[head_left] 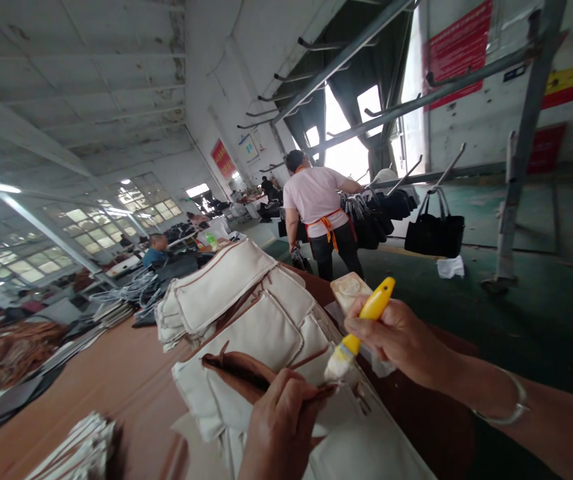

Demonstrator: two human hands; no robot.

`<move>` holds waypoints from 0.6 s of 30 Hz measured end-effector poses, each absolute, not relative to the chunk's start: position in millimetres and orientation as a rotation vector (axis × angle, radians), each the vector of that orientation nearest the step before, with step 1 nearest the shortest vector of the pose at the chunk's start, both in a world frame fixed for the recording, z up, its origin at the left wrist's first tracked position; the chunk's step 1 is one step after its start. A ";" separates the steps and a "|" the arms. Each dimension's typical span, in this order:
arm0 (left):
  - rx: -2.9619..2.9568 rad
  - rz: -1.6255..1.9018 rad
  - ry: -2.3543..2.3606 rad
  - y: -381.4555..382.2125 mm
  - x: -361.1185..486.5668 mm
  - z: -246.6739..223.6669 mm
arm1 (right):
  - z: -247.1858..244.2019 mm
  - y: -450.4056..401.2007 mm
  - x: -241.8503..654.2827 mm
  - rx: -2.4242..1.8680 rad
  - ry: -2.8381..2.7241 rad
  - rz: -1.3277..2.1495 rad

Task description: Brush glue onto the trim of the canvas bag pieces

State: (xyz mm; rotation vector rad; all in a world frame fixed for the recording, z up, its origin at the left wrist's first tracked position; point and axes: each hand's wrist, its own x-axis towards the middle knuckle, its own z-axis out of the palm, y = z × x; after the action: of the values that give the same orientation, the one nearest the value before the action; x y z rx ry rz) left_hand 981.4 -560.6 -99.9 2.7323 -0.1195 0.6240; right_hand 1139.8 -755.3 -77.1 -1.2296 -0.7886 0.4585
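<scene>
Fingers closed, my right hand [399, 340] holds a yellow brush [377, 300] with its handle tilted up to the right. White stuff coats its bristles, which meet the end of a brown leather piece [246, 370]. That folded piece is pinched in my left hand [284, 423], at the lower middle of the view. Both hands are over stacked white leather bag pieces [251, 327] with brown edges. Behind my right hand, a pale container [350, 288] sits at the table edge.
The brown table [141, 373] carries a bundle of white strips [79, 450] at lower left and grey cords farther back. Beyond it, a person [314, 200] stands by a metal rack [516, 167] hung with black bags [436, 233]. Another person sits at left.
</scene>
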 end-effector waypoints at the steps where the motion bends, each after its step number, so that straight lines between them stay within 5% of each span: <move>1: 2.765 0.600 -0.101 -559.3 982.9 -96.7 | -80.1 -754.3 1138.1 -1.220 -0.808 0.524; 8: 2.575 0.475 0.158 -533.5 1006.7 -7.6 | -64.7 -775.4 1150.8 -0.867 -0.489 0.384; 13: 2.033 0.448 -0.147 -512.5 996.1 74.3 | -32.7 -805.3 1167.3 -0.659 -0.443 0.204; 18: 2.095 0.152 -0.258 -493.4 937.7 62.2 | -29.5 -827.7 1177.1 -0.616 -0.394 0.126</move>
State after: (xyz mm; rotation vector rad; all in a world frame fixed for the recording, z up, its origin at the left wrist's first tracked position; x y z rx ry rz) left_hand 937.7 -493.4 62.2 2.0953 -0.2577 0.1525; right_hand 1177.1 -827.7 -29.5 -0.6161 -0.3945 0.1259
